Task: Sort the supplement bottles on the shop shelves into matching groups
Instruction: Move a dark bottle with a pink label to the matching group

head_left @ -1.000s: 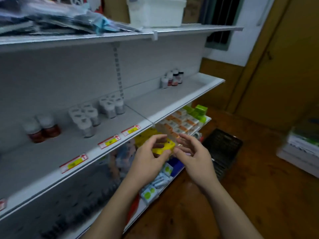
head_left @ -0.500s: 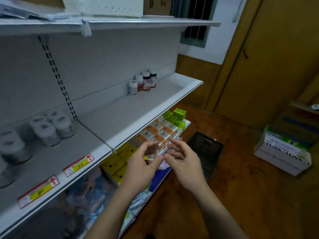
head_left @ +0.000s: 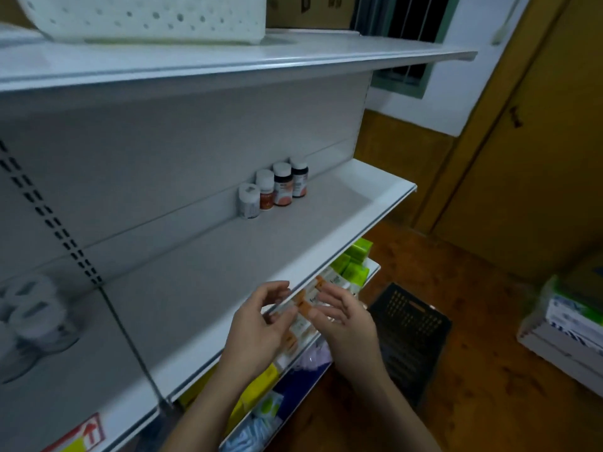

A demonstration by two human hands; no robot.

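Observation:
Several supplement bottles stand in a row at the back of the middle shelf (head_left: 375, 203): a small white bottle (head_left: 248, 200), a red-labelled one (head_left: 265, 190), and two dark bottles with orange labels (head_left: 282, 184) (head_left: 299, 177). More white-capped bottles (head_left: 31, 316) blur at the far left of the same shelf level. My left hand (head_left: 261, 324) and my right hand (head_left: 346, 321) hover side by side at the shelf's front edge, fingers spread, over orange-and-white boxes (head_left: 305, 316) on the shelf below. Neither hand holds anything that I can see.
A white perforated basket (head_left: 143, 17) sits on the top shelf. Green boxes (head_left: 355, 262) and yellow packs (head_left: 261, 383) fill the lower shelf. A black crate (head_left: 411, 324) stands on the wooden floor, with stacked boxes (head_left: 567, 324) at the right and a wooden door behind.
The view has swung right and closer along the shelf. My hands let go of a yellow pack and moved right to the orange-and-white boxes, fingers now apart.

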